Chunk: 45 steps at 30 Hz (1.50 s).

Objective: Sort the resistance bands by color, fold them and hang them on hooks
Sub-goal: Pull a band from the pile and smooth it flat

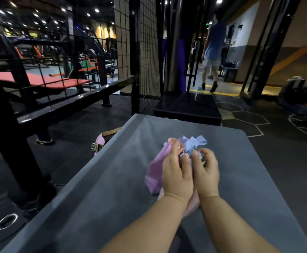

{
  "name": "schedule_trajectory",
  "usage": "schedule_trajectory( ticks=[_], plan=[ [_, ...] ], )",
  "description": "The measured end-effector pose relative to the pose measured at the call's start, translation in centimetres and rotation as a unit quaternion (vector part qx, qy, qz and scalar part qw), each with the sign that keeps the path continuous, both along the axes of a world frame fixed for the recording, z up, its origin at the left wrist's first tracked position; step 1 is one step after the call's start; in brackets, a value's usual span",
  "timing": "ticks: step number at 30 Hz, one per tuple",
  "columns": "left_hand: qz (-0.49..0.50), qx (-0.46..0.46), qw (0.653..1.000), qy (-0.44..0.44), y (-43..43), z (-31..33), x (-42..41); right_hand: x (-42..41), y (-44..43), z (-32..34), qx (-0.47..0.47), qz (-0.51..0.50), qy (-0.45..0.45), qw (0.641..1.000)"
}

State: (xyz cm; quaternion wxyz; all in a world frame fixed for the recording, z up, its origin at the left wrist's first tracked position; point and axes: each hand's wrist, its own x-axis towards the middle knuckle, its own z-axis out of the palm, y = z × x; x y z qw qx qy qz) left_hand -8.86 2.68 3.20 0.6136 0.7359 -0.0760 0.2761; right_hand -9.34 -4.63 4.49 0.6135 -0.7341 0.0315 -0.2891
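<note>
Two bare forearms reach in from the bottom edge over a grey table (103, 189). The left hand (176, 172) and right hand (206, 170) lie side by side, touching, over a small heap of bands near the table's middle. The left hand's fingers are curled round a pink band (154, 172), which hangs in a folded strip down its left side and rests on the table. The right hand's fingers are curled too, and its thumb and fingertips pinch a bunched blue band (194, 142) that spills out just beyond both hands. A paler pink piece (192, 205) shows under the wrists; whether it belongs to the same band cannot be told.

A pink belt (98, 143) with a metal buckle lies off the table's left edge on the dark floor. Past the far edge stands a black box (185, 108) with a bottle (197, 94) on top. Behind the box rises a black wire grid (147, 52). On the left, behind black rails, is a red bench (45, 81). On the far right, a dark bag (298, 92) lies on the floor. Farthest off, a person (213, 48) in a blue top and shorts is seen from behind in a lit passage.
</note>
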Motion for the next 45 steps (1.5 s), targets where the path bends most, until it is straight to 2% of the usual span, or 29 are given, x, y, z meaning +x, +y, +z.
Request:
schedule_trajectory(
  ticks=[7,14,18,23,25,27,29,31,32,36,39,45],
  plan=[
    [-0.051,-0.021,0.998,-0.007,-8.9,-0.2,0.5,-0.2,-8.6,0.0,-0.035,-0.076,0.006,0.996],
    [-0.099,-0.011,0.995,0.001,-16.5,1.0,-1.4,-2.6,-16.2,0.7,-0.007,-0.136,-0.01,0.991],
    [-0.101,0.014,0.995,0.003,-18.5,0.8,-2.5,-3.3,-18.2,0.7,-0.002,-0.141,-0.012,0.99],
    [-0.09,0.071,0.992,0.05,-17.4,-2.6,-2.1,-3.4,-18.2,-3.2,-0.007,-0.147,0.015,0.989],
    [-0.081,0.154,0.98,0.098,-16.5,-4.5,-1.8,-3.6,-18.1,-5.1,-0.019,-0.155,0.048,0.987],
    [-0.052,0.259,0.954,0.145,-15.8,-6.1,-1.7,-3.8,-18.1,-6.1,-0.036,-0.156,0.126,0.979],
    [-0.009,0.326,0.935,0.14,-15.3,-6.5,-1.9,-3.7,-18.6,-6.1,-0.08,-0.183,0.188,0.962],
    [0.009,0.355,0.927,0.118,-14.9,-5.9,-2.1,-3.7,-19.1,-5.4,-0.134,-0.206,0.213,0.946],
    [-0.008,0.368,0.92,0.135,-14.8,-5.8,-2.1,-3.8,-19.3,-5.0,-0.159,-0.205,0.22,0.94],
    [0.007,0.4,0.908,0.129,-14.0,-5.9,-1.9,-4.6,-19.5,-5.2,-0.205,-0.156,0.246,0.934],
    [-0.038,0.413,0.892,0.18,-13.8,-7.0,-1.8,-5.0,-18.8,-6.8,-0.229,-0.115,0.281,0.925],
    [-0.054,0.465,0.85,0.241,-13.8,-7.3,-1.7,-4.4,-18.7,-7.9,-0.272,-0.104,0.329,0.898]
  ],
)
